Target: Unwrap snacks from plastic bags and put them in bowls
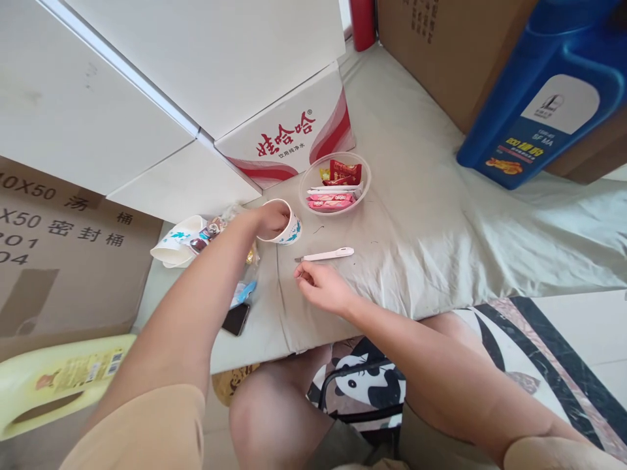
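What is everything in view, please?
Upright cup: one, mostly white, centre
Tipped cups: count unclear, white, left
Bowl: one, clear, behind knife
Wrapped snacks: several, mixed, in bowl
Knife: one, white, centre
Packets: several, mixed, beside tipped cups
Phone: one, black, below packets
Printed carton: one, white, red, behind bowl
Cartons: two or more, brown, both sides
Jugs: two, blue right, yellow left
Cloth: one, pale, underneath
Panels: several, white, upper left
Object: one, red, top
Large panda print: one, black, white, bottom
Left hand: one, in upright cup
Right hand: one, below knife
Legs: two, bottom
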A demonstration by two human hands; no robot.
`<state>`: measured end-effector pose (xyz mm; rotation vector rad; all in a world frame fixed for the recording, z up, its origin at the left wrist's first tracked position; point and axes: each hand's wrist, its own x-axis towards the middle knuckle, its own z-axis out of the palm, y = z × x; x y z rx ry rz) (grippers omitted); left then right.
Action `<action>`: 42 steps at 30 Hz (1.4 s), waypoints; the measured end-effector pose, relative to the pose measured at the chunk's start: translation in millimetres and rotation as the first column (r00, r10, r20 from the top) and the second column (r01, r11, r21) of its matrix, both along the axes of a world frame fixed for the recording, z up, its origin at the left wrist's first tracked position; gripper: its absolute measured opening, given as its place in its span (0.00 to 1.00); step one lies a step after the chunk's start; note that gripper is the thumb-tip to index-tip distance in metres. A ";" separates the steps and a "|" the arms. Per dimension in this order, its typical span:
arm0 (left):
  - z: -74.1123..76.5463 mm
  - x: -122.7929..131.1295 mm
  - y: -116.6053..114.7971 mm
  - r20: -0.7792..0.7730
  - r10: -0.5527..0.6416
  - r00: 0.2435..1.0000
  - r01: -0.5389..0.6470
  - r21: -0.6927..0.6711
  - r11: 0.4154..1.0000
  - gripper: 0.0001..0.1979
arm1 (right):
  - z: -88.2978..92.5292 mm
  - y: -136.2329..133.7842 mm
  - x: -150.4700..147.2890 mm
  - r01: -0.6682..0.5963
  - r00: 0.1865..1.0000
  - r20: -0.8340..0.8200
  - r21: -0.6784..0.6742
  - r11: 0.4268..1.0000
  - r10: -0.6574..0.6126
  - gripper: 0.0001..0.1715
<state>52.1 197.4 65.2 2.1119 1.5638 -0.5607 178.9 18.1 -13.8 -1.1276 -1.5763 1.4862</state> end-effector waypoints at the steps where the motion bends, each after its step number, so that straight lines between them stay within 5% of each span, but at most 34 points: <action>1: 7.3 -1.1 3.4 -0.011 0.008 1.000 -0.008 -0.020 1.000 0.10 | -1.0 1.3 0.8 0.000 1.000 0.007 0.010 1.000 0.000 0.05; 3: 28.6 -10.3 3.8 -0.057 0.018 0.998 -0.016 0.038 0.999 0.12 | -3.5 3.4 2.9 0.009 1.000 0.019 0.044 0.999 -0.010 0.05; 5: 52.4 -28.4 -8.9 -0.106 0.019 0.994 0.009 0.260 0.966 0.13 | -6.5 4.3 4.5 0.031 0.999 0.027 0.078 0.997 -0.033 0.06; 9: 75.6 -82.7 -76.1 -0.033 0.047 0.998 -0.026 0.473 0.881 0.10 | -11.4 0.0 3.8 0.066 0.997 0.037 0.113 0.991 -0.071 0.05; 11: 66.7 -113.0 -119.1 -0.009 0.053 0.999 -0.043 0.453 0.891 0.09 | -12.5 -5.2 2.6 0.061 0.996 0.052 0.134 0.989 -0.069 0.05; 14: 34.2 -151.3 -173.9 0.040 0.074 0.996 -0.084 0.369 0.926 0.18 | -13.5 -14.3 1.9 0.026 0.993 0.113 0.161 0.987 -0.045 0.06; 18: -4.2 -172.8 -213.3 0.019 0.081 0.997 -0.082 0.411 0.908 0.19 | -14.9 -24.2 3.0 -0.027 0.980 0.199 0.209 0.978 -0.015 0.06; 22: -0.9 -162.2 -226.5 0.062 0.041 0.997 -0.069 0.575 0.815 0.13 | -14.7 -28.9 5.7 -0.033 0.971 0.238 0.213 0.977 -0.019 0.07; 25: 9.6 -135.7 -231.2 0.235 -0.037 0.971 -0.132 0.661 0.739 0.13 | -12.9 -26.1 11.8 0.005 0.972 0.228 0.249 0.969 -0.063 0.09; 28: -4.1 -96.1 -229.1 0.443 -0.127 0.888 -0.246 0.690 0.681 0.17 | -12.1 -16.3 22.0 0.120 0.934 0.267 0.394 0.911 -0.238 0.12; 31: -44.7 -56.7 -216.0 0.642 -0.048 0.765 -0.437 0.572 0.695 0.21 | -14.0 -5.3 31.6 0.183 0.800 0.421 0.508 0.842 -0.427 0.20; 35: -93.6 -26.2 -194.1 0.821 0.103 0.562 -0.643 0.355 0.678 0.16 | -19.6 0.4 38.1 0.127 0.647 0.612 0.501 0.856 -0.454 0.26; 38: -101.4 -25.7 -187.2 0.893 0.127 0.432 -0.679 0.229 0.698 0.14 | -23.2 1.6 43.4 0.056 0.625 0.669 0.477 0.877 -0.403 0.21; 42: -91.8 -46.5 -190.2 0.940 0.160 0.302 -0.609 0.061 0.791 0.11 | -23.6 4.9 52.8 -0.006 0.646 0.679 0.462 0.887 -0.349 0.17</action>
